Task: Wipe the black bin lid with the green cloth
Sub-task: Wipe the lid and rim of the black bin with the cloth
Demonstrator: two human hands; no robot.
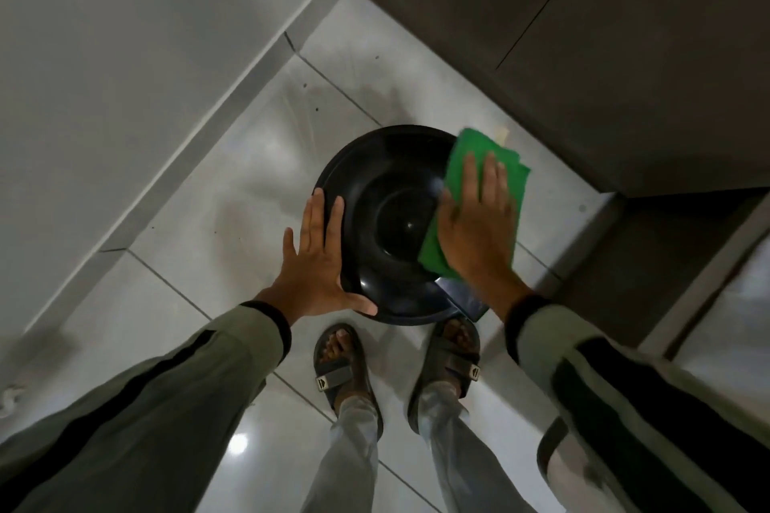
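Observation:
A round black bin lid [383, 187] with a sunken centre sits on its bin on the tiled floor, seen from above. A green cloth [471, 154] lies over the lid's right side and hangs past its rim. My right hand [475, 229] lies flat on the cloth, fingers spread, pressing it onto the lid. My left hand [318, 262] rests open against the lid's left rim, fingers apart, thumb along the near edge. The bin's body is hidden under the lid.
A dark cabinet [604, 54] stands close behind and right of the bin. A pale wall with a skirting strip [216, 125] runs along the left. My sandalled feet [341, 367] stand just in front of the bin on glossy white tiles.

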